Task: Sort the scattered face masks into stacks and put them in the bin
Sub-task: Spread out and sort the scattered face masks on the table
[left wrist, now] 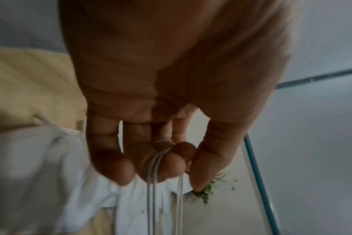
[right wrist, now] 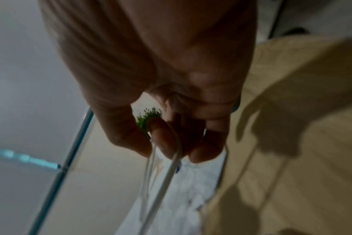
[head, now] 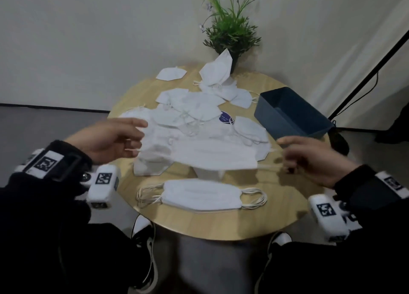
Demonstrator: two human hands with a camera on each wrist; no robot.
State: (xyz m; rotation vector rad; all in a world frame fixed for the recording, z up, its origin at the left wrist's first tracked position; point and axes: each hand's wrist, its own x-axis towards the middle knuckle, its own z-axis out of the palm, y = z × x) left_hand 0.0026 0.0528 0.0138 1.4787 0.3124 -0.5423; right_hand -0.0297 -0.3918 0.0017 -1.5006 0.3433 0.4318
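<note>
A white face mask point(head: 212, 155) hangs stretched in the air between both hands, above the round wooden table point(head: 212, 225). My left hand point(head: 124, 140) has its fingers curled round the mask's left ear loop point(left wrist: 153, 171). On the other side, my right hand point(head: 294, 154) pinches the right ear loop point(right wrist: 171, 162). A neat stack of masks point(head: 202, 195) lies near the table's front edge, just below the held one. Several loose white masks point(head: 192, 110) are scattered over the middle and back of the table. The dark blue bin point(head: 292, 113) stands at the right.
A potted green plant point(head: 231, 28) stands at the table's back edge, with a mask point(head: 218, 69) leaning against it. A black stand pole point(head: 367, 76) slants up at the far right. My knees and shoes point(head: 143, 234) are under the front edge.
</note>
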